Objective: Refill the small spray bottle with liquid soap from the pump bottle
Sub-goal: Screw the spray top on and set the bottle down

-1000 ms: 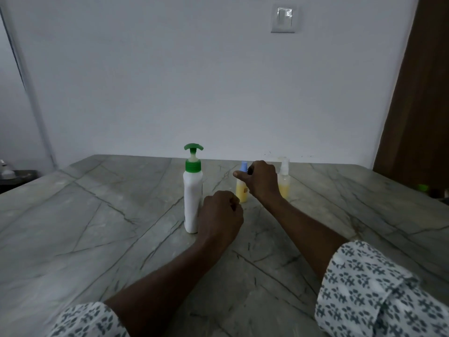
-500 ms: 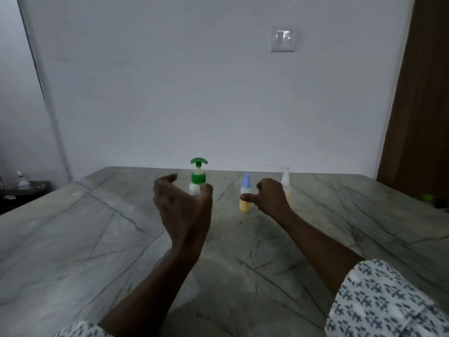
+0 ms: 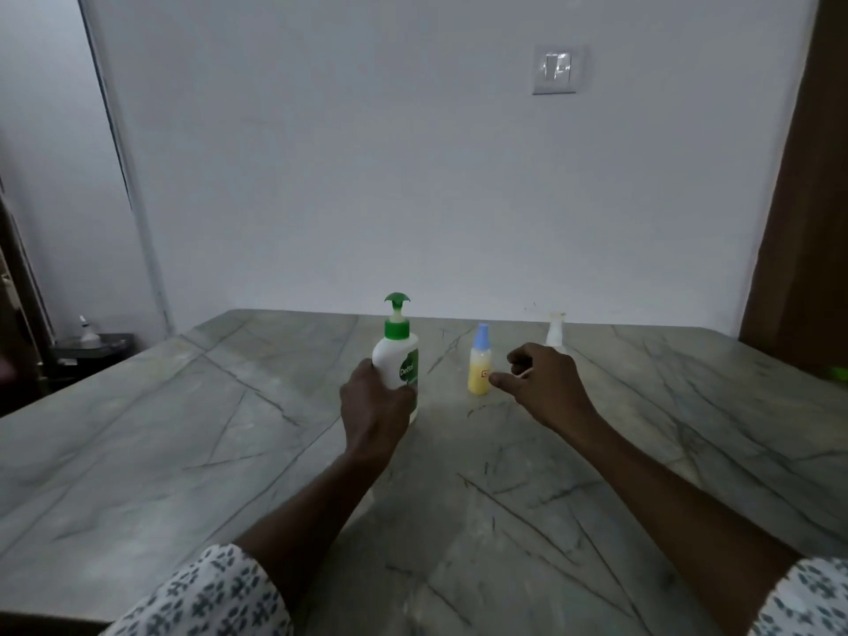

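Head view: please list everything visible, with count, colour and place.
pump bottle: one, white with green pump, table centre, upright
small spray bottle: one, yellow with blue cap, right of pump bottle
second small bottle: one, whitish top, farther back right
table: one, grey-green marble, foreground
wall switch: one, white, upper right wall
sleeves: two, white patterned, bottom corners
left hand: grips pump bottle
right hand: beside small spray bottle, holds nothing
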Available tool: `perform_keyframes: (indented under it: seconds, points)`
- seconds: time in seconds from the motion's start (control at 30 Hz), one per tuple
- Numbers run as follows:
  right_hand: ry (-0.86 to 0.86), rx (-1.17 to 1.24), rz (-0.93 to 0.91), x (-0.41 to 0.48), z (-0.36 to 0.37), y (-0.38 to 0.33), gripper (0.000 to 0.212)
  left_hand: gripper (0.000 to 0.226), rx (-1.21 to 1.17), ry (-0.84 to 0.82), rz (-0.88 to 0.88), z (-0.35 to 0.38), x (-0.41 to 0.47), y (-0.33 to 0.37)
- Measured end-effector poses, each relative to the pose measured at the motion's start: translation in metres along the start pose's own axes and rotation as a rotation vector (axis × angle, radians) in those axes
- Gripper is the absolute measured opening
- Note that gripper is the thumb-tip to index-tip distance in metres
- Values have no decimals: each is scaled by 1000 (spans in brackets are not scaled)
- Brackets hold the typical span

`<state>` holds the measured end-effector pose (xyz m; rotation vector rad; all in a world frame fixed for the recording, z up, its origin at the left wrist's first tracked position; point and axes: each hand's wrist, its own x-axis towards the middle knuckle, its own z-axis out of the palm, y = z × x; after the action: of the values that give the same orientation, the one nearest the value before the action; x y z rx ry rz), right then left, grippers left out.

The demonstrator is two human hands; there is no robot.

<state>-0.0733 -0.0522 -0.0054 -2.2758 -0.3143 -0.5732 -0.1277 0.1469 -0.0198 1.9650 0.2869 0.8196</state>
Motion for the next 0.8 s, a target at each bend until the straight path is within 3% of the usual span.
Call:
perform_keyframes:
  seconds: [0.13, 0.3, 0.37, 0.53, 0.63, 0.8]
  points:
    - [38, 292, -126, 2, -6, -56, 42, 52, 16, -19, 14, 1, 4, 1]
    - [-19, 234, -234, 21, 3, -130, 76, 55, -24, -53, -29, 4, 5, 3]
    - [-79, 168, -217, 29, 9, -146, 69, 57, -35, -69, -40, 3, 6, 4]
    - [-100, 82, -255, 38, 17, -153, 27, 55, -44, -130, -25, -1, 13, 0]
    - [-111, 79, -262, 42, 17, -149, 25, 50, -45, -188, -6, -5, 24, -6]
    - [-116, 77, -254, 51, 20, -143, 40, 49, -65, -306, -13, -5, 47, -16]
